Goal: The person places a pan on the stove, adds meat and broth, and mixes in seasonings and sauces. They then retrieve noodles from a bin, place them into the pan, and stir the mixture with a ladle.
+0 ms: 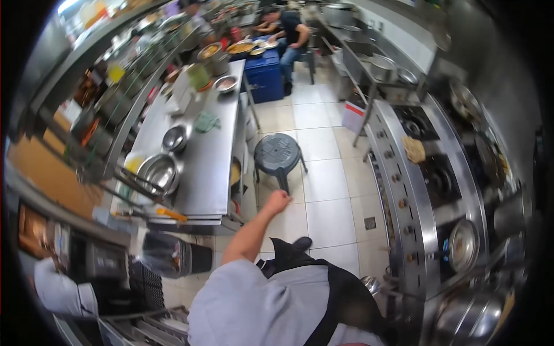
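Well, the left hand (279, 202) was curled closed at the near leg of the black plastic stool (278, 151), its grip on it unclear. The stool stood on the tiled floor (327, 181) between the steel worktable (210, 167) and gas range (398, 187).

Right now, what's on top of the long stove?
On the stove are a tan, cloth-like thing and a round metal pan or lid. Two uncovered burners show too. What's under the round metal piece is hidden because it's covered.
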The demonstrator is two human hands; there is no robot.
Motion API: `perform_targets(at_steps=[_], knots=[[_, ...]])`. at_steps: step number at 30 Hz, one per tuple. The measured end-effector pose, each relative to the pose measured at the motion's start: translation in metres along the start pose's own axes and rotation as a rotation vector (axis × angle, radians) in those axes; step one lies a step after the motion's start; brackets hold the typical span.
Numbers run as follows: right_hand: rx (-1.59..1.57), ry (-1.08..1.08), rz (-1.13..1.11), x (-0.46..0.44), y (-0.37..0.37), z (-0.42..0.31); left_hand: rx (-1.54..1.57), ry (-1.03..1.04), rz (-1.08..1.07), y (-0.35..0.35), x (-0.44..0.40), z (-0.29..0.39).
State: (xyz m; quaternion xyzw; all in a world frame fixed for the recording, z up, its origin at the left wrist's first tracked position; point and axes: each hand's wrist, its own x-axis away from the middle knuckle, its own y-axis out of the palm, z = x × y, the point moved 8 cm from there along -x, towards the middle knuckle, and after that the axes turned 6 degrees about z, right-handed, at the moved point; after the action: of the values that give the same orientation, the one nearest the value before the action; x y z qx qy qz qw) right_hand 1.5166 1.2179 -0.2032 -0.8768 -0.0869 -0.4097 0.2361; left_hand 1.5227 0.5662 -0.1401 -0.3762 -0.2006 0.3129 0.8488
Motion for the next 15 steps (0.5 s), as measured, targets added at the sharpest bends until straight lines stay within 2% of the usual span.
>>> perform_targets(at_steps=[3, 6, 12, 14, 15], knots=[[0.048, -0.024, -0.072, -0.021, 0.024, -0.061, 0.221, -0.085, 0.342, -0.096, -0.013, -0.060], [0.074, -0.019, -0.111, -0.036, 0.054, -0.111, 0.376, -0.184, 0.514, -0.164, -0.053, -0.093], [0.045, 0.111, -0.084, -0.046, 0.110, -0.164, 0.531, -0.111, 0.764, -0.268, -0.235, -0.147], [0.006, 0.178, -0.045, -0.035, 0.117, -0.166, 0.482, -0.136, 0.842, -0.295, -0.308, -0.176], [-0.026, 0.209, -0.025, -0.027, 0.120, -0.165, 0.587, -0.202, 0.829, -0.297, -0.346, -0.210]])
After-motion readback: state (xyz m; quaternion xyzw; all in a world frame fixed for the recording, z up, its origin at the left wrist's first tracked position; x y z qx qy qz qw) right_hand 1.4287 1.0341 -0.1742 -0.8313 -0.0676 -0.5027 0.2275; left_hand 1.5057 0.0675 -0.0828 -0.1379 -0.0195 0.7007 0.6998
